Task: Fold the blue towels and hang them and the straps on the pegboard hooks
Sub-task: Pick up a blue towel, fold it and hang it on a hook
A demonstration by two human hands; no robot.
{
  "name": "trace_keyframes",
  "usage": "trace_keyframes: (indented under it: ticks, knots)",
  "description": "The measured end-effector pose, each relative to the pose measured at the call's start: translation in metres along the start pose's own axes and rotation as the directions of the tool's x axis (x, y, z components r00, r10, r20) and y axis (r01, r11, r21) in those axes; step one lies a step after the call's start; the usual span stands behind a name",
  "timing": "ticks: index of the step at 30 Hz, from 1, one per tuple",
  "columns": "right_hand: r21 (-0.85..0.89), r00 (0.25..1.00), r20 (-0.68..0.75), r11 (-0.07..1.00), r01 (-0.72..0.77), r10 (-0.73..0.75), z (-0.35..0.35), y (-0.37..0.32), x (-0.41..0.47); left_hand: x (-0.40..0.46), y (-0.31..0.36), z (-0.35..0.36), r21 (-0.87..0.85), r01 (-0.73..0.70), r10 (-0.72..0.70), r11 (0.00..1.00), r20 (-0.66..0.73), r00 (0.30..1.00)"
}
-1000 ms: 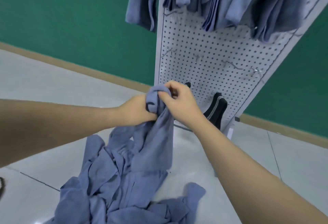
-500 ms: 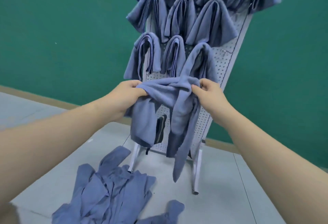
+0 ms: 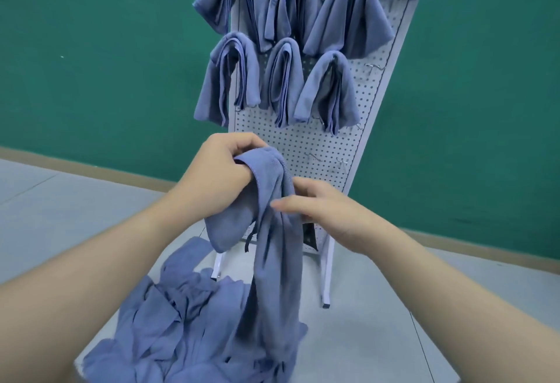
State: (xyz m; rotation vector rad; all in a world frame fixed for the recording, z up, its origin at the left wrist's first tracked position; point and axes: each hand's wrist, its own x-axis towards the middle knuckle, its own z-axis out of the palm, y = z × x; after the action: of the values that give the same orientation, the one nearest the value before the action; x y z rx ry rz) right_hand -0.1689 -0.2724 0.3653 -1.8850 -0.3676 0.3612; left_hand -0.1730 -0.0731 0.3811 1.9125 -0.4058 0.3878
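step: folding one blue towel [image 3: 272, 231] | left hand [image 3: 224, 170] grips its top fold before the pegboard [image 3: 306, 146] | right hand [image 3: 327, 210], fingers extended, rests on the hanging length | advice: we square edges, then seek a free hook [image 3: 342, 162]

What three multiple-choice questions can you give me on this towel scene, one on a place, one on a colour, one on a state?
1. Where does the pile of unfolded towels lie?
A. on the floor before the pegboard
B. on a chair
C. on a shelf

2. What colour is the wall?
A. white
B. green
C. red

3. How is the held towel?
A. folded flat
B. rolled tight
C. hanging loose

Answers: 1 A, it lies at the foot of the pegboard. 2 B, green behind the board. 3 C, the left hand grips its top, it dangles, and the right hand touches it.
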Motion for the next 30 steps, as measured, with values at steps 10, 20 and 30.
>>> trace_keyframes:
  ticks: [10, 20, 30]
  knots:
    - [0.009, 0.939, -0.321, 0.991, 0.132, -0.122, -0.001, 0.002, 0.021, 0.023, -0.036, 0.026, 0.179, 0.203, -0.107, 0.963, -0.437, 0.893]
    - [0.105, 0.847, -0.52, 0.975, 0.196, -0.114, -0.013, 0.019, 0.047, 0.031, -0.053, 0.048, -0.159, 0.202, -0.197, 0.966, 0.047, 0.979]
    - [0.032, 0.913, -0.372, 0.98, 0.195, -0.17, -0.013, 0.025, 0.058, 0.035, -0.065, 0.05, -0.141, 0.088, -0.106, 0.986, -0.127, 0.986]
